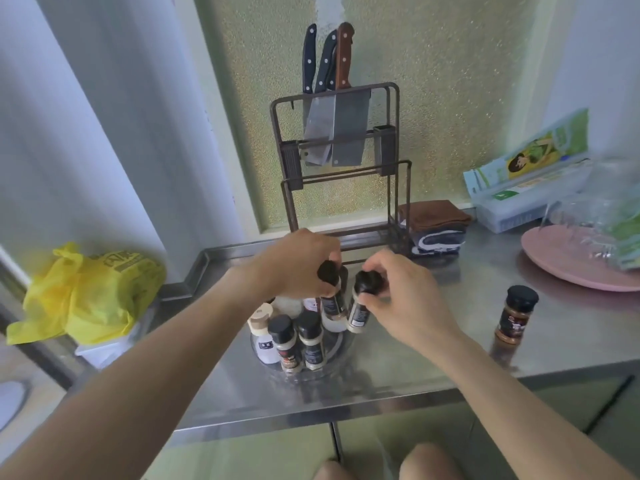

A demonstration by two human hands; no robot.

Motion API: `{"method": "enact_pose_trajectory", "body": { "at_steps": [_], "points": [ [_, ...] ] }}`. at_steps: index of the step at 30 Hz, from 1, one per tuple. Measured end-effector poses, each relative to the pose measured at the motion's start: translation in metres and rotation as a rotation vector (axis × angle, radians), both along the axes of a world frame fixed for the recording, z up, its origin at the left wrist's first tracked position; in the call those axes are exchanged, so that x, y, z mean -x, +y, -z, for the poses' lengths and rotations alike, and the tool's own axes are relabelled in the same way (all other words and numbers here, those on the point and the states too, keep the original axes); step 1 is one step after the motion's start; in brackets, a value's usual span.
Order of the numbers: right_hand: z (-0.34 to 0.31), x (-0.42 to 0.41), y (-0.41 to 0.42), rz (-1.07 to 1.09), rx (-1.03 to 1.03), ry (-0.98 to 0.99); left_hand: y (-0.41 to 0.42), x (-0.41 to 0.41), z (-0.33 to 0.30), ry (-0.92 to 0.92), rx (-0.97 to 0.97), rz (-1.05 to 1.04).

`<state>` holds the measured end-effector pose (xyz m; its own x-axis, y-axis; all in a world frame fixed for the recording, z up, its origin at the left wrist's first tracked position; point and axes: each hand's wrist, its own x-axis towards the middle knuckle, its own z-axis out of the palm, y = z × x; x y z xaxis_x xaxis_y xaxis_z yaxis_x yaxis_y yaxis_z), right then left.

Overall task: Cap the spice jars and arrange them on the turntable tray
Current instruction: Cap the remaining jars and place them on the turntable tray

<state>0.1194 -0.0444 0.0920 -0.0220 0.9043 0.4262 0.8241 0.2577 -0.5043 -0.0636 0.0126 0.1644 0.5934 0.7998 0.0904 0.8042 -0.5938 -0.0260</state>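
Both hands, left hand (298,263) and right hand (401,292), each grip a black-capped spice jar above the clear round turntable tray (341,356) at frame centre (crowded already), so lowering either risks toppling neighbours.

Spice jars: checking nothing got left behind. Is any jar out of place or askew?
One capped jar of brown spice stands alone on the counter, right of the turntable tray. The jar that the right hand holds is tilted above the tray.

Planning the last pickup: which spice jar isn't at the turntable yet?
The black-capped jar of reddish-brown spice, alone on the steel counter, right of the clear turntable tray.
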Motion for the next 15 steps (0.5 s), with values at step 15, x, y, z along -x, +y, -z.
{"method": "enact_pose_trajectory", "body": {
  "at_steps": [15],
  "points": [
    [0.026,0.032,0.024,0.032,0.034,-0.021,0.007,0.003,0.068,-0.009,0.145,-0.135]
  ]
}}
